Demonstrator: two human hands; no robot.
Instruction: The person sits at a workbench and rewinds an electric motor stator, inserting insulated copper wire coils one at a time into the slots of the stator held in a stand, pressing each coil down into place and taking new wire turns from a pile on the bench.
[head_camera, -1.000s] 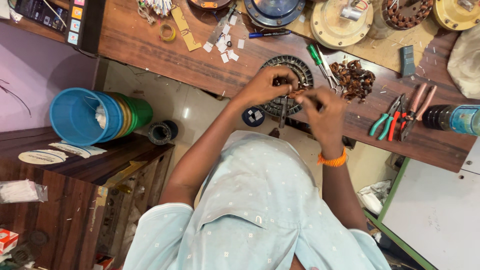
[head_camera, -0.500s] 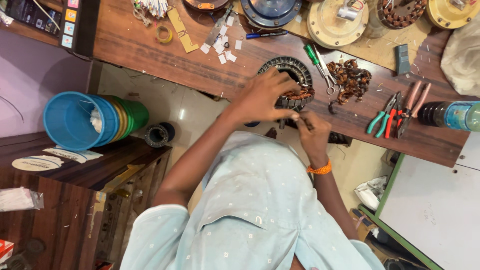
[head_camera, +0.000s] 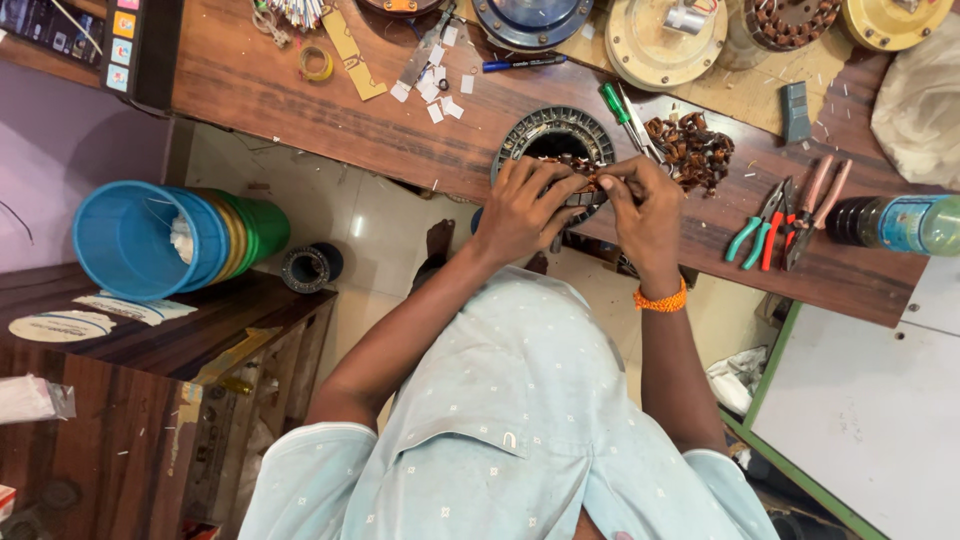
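A round dark motor stator (head_camera: 556, 130) with copper windings lies on the brown wooden workbench (head_camera: 330, 110) near its front edge. My left hand (head_camera: 522, 208) rests on the stator's near left side, fingers curled over the winding. My right hand (head_camera: 645, 205), with an orange bracelet at the wrist, pinches the copper wire at the stator's near right side. The fingertips of both hands meet over the coil, which hides what lies between them.
A heap of loose copper wire (head_camera: 692, 150) and a green-handled screwdriver (head_camera: 618, 108) lie right of the stator. Pliers and cutters (head_camera: 785, 215) and a bottle (head_camera: 895, 222) sit further right. Round motor covers (head_camera: 660, 40) line the back. Stacked buckets (head_camera: 150, 240) stand at the left.
My right hand has risen from below the bench edge up to the stator. My left hand has shifted slightly so that both hands meet on the coil.
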